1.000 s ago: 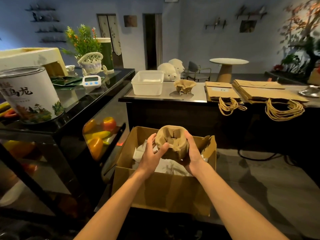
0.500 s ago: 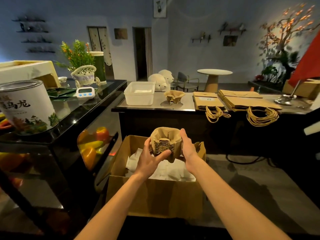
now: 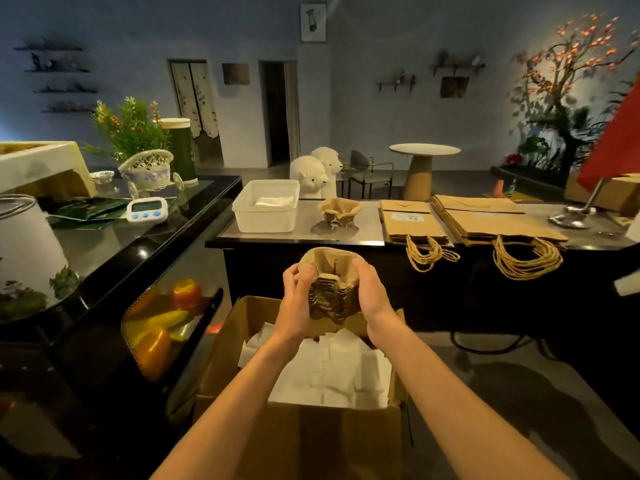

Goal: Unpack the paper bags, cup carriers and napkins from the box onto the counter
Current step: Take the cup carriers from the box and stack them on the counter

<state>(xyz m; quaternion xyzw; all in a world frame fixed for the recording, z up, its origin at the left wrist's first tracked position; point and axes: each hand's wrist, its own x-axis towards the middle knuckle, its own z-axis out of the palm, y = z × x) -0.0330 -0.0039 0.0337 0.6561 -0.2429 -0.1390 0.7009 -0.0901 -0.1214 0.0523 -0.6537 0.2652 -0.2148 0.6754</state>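
Both sides of the carriers [image 3: 329, 292] are gripped: left hand [image 3: 294, 306] and right hand [image 3: 373, 299] curl fingers round them, above the box [image 3: 311, 441], short of the counter [image 3: 370, 225]. Pulp looks light, stiffish, crushable; hold sides gently.

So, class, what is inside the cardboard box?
White napkins lie piled in the cardboard box. Anything beneath them is covered. The left hand and right hand hold a stack of cup carriers above it, hiding part of its far end.
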